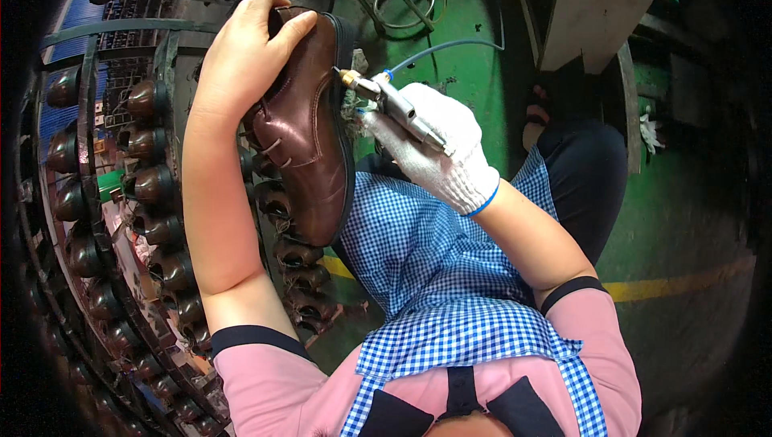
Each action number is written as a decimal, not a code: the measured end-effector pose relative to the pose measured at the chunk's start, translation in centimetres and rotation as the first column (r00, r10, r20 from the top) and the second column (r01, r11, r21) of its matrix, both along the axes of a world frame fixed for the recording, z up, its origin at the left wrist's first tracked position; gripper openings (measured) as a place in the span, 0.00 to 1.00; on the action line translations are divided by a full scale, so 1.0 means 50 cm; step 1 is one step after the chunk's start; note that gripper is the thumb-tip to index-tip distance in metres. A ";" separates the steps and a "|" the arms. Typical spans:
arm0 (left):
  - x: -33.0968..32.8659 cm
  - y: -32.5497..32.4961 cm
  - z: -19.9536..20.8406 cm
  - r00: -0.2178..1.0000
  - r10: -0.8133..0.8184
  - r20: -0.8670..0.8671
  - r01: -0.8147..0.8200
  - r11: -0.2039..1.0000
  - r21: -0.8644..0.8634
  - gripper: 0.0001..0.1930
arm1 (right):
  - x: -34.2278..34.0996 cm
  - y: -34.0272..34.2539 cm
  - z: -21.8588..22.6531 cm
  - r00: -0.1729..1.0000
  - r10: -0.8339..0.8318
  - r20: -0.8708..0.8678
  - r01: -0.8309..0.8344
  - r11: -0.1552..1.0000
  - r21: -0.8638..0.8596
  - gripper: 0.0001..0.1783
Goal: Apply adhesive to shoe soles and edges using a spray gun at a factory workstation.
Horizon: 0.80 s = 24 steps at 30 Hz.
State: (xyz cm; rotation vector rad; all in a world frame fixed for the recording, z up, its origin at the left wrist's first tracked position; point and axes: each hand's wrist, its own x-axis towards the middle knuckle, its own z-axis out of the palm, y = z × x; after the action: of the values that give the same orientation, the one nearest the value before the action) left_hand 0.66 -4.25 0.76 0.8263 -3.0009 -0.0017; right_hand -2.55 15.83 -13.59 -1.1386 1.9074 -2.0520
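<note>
My bare left hand (pixel 243 59) grips a brown leather lace-up shoe (pixel 310 131) at its heel end, thumb on the outside and fingers at the opening. The shoe is turned on its side, toe toward me, its dark sole facing right. In a white knitted glove, my right hand (pixel 442 143) is closed around a small metal spray gun (pixel 396 106) with a brass-coloured nozzle. A thin blue hose (pixel 450 45) runs off it to the upper right. The nozzle tip is close to the shoe's side just above the sole; I cannot tell if they touch.
Curved-looking metal racks (pixel 169 67) on the left carry several rows of brown shoes (pixel 153 184). A metal ring (pixel 404 3) stands ahead on the green floor (pixel 683 220). At the upper right is a pale cabinet (pixel 591 23). A yellow line (pixel 675 286) crosses the floor.
</note>
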 end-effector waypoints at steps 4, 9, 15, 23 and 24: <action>0.005 -0.008 -0.001 1.000 0.016 -0.018 -0.016 1.000 0.013 0.24 | 0.019 0.007 -0.001 0.993 -0.032 -0.113 0.036 0.999 0.036 0.10; 0.012 -0.024 -0.004 0.998 0.055 -0.038 -0.052 0.996 0.068 0.25 | 0.027 0.031 0.008 0.989 0.036 -0.143 -0.023 0.995 0.095 0.10; 0.040 -0.056 -0.012 0.983 0.064 -0.173 -0.039 0.988 0.147 0.27 | 0.046 0.047 -0.003 0.990 0.062 -0.126 -0.054 0.996 0.071 0.11; 0.217 0.062 -0.023 0.691 0.365 -0.624 0.108 0.802 0.588 0.28 | 0.036 0.068 -0.002 0.988 0.124 -0.091 -0.104 0.976 0.194 0.12; 0.262 0.088 -0.030 0.704 0.396 -0.590 0.052 0.800 0.598 0.29 | 0.038 0.068 0.000 0.989 0.126 -0.084 -0.109 0.978 0.177 0.12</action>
State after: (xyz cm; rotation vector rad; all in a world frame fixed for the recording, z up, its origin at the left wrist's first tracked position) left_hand 13.75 0.17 -0.74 0.8815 -2.1575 -1.0338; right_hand -0.67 19.21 -13.58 -1.2929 1.9632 -1.7642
